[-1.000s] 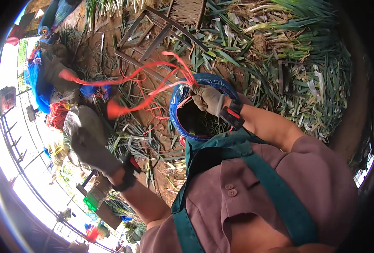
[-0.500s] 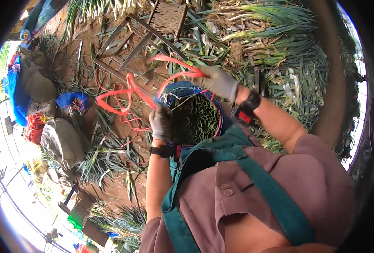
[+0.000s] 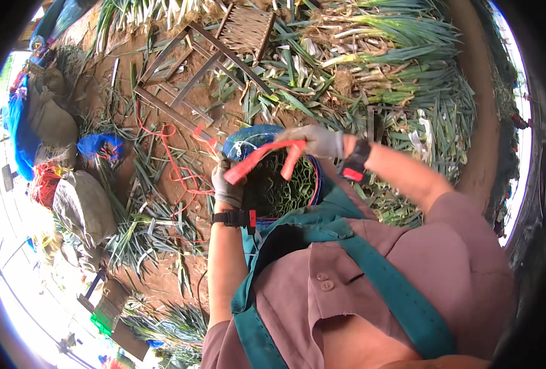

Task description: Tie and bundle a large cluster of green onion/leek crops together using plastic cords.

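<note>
A flat red plastic strip point(image 3: 255, 161) stretches between my two gloved hands. My left hand point(image 3: 228, 187), in a grey-white glove, is closed on one part of it, and a short piece sticks up past the fingers. My right hand point(image 3: 314, 141), gloved too, pinches the strip farther right, and a loose end hangs below its fingers. Under both hands stands a round container with a red rim and a blue net point(image 3: 239, 140) folded around its mouth. Curled green stalks point(image 3: 291, 187) fill it. My left hand is at the container's left side.
A wooden frame point(image 3: 202, 77) and a woven seat point(image 3: 246, 29) lie ahead. Leeks point(image 3: 402, 55) are heaped at the far right. Tangled red cord point(image 3: 177, 166) trails over the brown soil on the left, near a blue bundle point(image 3: 100, 147) and a grey sack point(image 3: 83, 206).
My right hand has come lower, bringing its strip end down over the container. The strip's large loops beside my left hand are gone from there. Both hands keep their grip.
</note>
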Tool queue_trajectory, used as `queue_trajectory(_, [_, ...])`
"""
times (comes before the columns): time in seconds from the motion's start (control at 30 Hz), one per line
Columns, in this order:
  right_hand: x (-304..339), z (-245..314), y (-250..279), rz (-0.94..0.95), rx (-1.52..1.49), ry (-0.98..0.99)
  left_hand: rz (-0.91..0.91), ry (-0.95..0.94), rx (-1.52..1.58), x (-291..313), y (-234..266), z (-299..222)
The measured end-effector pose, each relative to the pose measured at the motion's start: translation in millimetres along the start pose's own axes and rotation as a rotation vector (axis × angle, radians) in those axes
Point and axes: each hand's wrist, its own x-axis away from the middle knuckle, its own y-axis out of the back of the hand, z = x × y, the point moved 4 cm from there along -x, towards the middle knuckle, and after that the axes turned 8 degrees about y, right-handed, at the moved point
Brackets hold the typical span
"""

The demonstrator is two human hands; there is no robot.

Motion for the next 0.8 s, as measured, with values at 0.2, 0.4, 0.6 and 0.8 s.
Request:
queue_trajectory(0.2, [-12.1,-2.8,-3.5,-1.036,-1.253,-0.326,0.027,-0.050,0.034,-8.5,-18.8,-3.2])
queue_trajectory(0.4, [45.3,87.9,-15.1,-0.850,-1.036,-0.532,0.021,-0.152,-0.078,-51.4,-12.4,-6.9])
queue_trajectory(0.6, [69.8,140.9,-26.4,-0.742,-0.823,-0.416,-0.066,-0.457,-0.788,-47.7,-24.3,-11.4])
queue_trajectory(0.8, [-9.3,153.2,-6.0,-0.234,0.295,-0.124,0.187,-0.646,-1.649,13.3,-89.2,-5.5])
